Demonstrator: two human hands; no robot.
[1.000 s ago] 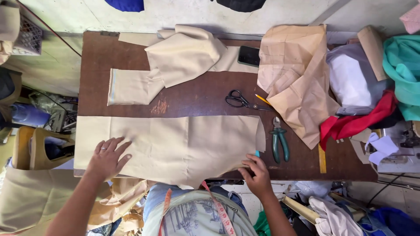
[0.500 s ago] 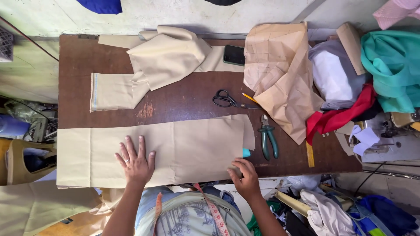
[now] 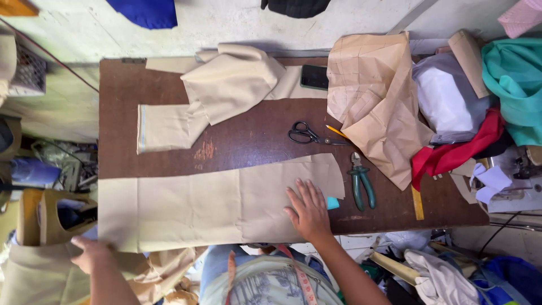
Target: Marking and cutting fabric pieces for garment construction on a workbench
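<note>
Fingers (image 3: pixel 302 195) of the right hand (image 3: pixel 309 212) lie spread and flat on the beige cloth (image 3: pixel 203 206), which stretches along the near edge of the brown worktop (image 3: pixel 254 141). Left hand (image 3: pixel 90 254) grips the cloth's near-left corner, fingers curled over it. Just right sit a teal chalk (image 3: pixel 333 203), green pliers (image 3: pixel 361 183) and black scissors (image 3: pixel 305 134).

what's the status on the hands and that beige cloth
Left hand gripping beige cloth panel at its near left corner. Right hand flat on it, beside blue chalk. Green pliers close by.
</note>
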